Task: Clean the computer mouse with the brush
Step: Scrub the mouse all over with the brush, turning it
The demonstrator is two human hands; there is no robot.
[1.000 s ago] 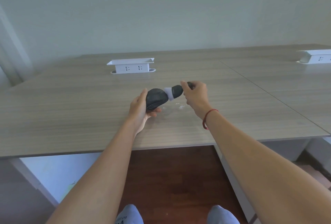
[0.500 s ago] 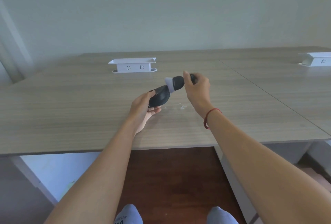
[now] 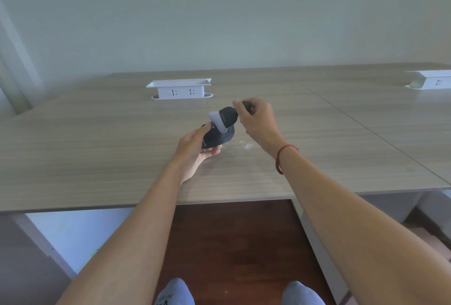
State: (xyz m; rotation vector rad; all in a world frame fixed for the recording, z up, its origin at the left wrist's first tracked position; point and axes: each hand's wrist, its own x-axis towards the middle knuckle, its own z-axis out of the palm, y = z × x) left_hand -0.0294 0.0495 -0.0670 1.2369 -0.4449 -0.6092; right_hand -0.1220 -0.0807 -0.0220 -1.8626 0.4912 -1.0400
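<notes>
A black computer mouse (image 3: 216,138) is held tilted just above the wooden table (image 3: 97,148) by my left hand (image 3: 195,152), thumb on its top and fingers under it. My right hand (image 3: 260,120) grips the black handle of a small brush (image 3: 225,118) with pale grey bristles. The bristles point left and down and rest against the upper far side of the mouse. Part of the mouse is hidden behind the brush head.
A white socket box (image 3: 179,89) stands on the table behind the hands, and a second white socket box (image 3: 430,80) sits at the far right. A small shiny speck (image 3: 245,144) lies on the table right of the mouse. The table's front edge is near my forearms.
The brush has moved up from the mouse's right end to its upper far side. My left hand has tilted the mouse flatter, its top turned more upward.
</notes>
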